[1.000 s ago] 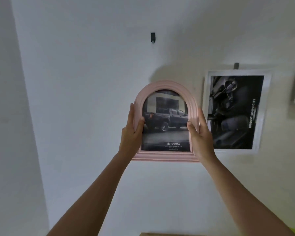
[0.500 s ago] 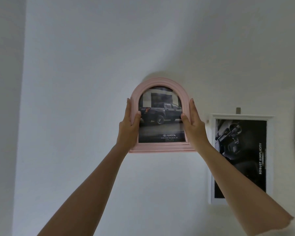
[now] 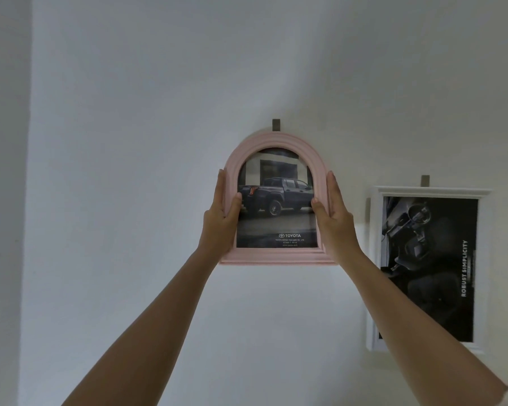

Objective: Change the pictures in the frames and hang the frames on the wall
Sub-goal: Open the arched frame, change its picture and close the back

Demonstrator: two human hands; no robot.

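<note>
Wall (image 3: 129, 142) is plain white, and the pink frame (image 3: 276, 141) is held up against it at arm's length. It's the arched kind, rounded on top and straight along the bottom, and it is kept upright, not tilted. A picture (image 3: 276, 200) of a dark pickup truck is seen inside it, with a Toyota logo and some tiny print underneath that can't be read.

The pink frame is gripped on both sides. Its left edge is grasped by the left hand (image 3: 220, 221), with the thumb laid over the front onto the picture and the fingers (image 3: 220, 186) stretched up along the outer rim. The right edge is clasped the same way by the right hand (image 3: 335, 224), thumb on the front and fingers (image 3: 333, 189) up the outside.

Right above the top of the pink frame a small dark hook (image 3: 276, 124) is stuck to the wall. Its lower end is hidden behind the arch, so whether anything is actually caught on it can't be told.

Off to the right of the pink frame, and a bit lower, a white frame (image 3: 374, 259) is already hung — a dark picture with "ROBUST SIMPLICITY" printed sideways is shown in it. A second hook (image 3: 425, 180) pokes out over its top, about level with the pink frame's upper half.
</note>
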